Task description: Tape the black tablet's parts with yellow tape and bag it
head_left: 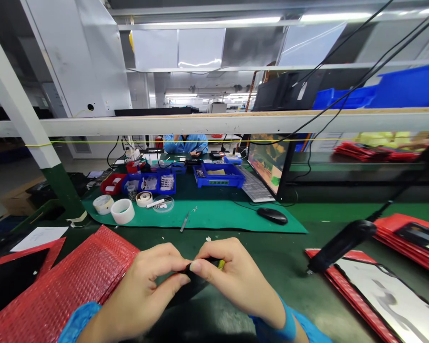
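Note:
At the front of the bench, both my hands are closed on a small black part [192,287]. My left hand [146,281] pinches its left end between thumb and forefinger. With thumb and fingers, my right hand [232,274] grips the right side, where a yellow bit [221,264] shows at the fingers. Much of the part is hidden by my hands, and its exact kind cannot be made out. Beyond the hands, tweezers [184,222] lie at the edge of the green mat [214,214], near a few tiny pieces.
Red bubble bags [67,276] lie at left. A black electric screwdriver [339,245] hangs at right above a panel [389,295] on red bags. Tape rolls [122,211], blue parts bins [219,176], a mouse [272,216] and a monitor [270,164] stand farther back. Across sits another person [186,144].

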`<move>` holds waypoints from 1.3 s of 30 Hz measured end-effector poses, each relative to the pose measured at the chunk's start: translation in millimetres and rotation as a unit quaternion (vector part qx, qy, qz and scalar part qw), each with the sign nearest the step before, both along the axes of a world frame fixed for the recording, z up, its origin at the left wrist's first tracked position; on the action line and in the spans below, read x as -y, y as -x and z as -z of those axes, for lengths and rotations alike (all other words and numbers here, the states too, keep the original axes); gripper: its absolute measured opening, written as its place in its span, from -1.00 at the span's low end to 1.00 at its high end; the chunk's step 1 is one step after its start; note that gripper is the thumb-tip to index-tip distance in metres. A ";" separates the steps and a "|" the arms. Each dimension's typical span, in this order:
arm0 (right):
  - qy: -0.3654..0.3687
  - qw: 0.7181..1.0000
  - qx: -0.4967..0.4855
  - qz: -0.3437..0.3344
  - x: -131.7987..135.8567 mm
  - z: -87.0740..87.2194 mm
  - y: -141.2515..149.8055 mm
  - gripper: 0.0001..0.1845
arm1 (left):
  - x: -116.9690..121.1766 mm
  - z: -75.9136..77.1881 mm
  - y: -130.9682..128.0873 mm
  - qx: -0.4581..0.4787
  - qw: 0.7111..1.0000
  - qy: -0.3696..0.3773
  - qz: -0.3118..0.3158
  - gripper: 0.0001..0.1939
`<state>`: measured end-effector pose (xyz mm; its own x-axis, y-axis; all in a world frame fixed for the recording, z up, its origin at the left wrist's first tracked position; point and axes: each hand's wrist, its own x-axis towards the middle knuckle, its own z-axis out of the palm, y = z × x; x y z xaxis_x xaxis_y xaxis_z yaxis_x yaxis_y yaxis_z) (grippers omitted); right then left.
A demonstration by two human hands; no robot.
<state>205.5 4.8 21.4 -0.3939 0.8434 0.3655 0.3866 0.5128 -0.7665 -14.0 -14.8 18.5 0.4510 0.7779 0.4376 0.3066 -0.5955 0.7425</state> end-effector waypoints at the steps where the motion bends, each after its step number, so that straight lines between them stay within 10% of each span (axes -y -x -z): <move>1: -0.015 1.000 0.003 0.020 2.8 2.0 2.5 -0.45 | 2.1 -0.3 -0.8 -0.004 1.000 -0.005 0.005 -0.80; 6: -0.096 0.993 0.038 0.063 11.7 6.9 8.6 -0.40 | 8.0 -0.2 -4.9 -0.010 0.999 -0.035 0.017 -0.80; 20: -0.004 0.995 0.067 -0.079 5.6 -8.6 -14.1 -0.36 | 2.8 6.6 -3.6 -0.015 0.999 -0.032 0.012 -0.74; 39: -0.173 0.983 -0.016 0.061 8.0 -3.1 -7.0 -0.78 | -10.2 9.1 -9.1 -0.027 0.993 0.039 -0.105 -0.83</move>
<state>212.5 -3.2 24.5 -0.2811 0.7071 0.6488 0.4394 0.6959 -0.5681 -4.8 -4.6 9.4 0.2964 0.8879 0.3518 0.4587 -0.4555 0.7630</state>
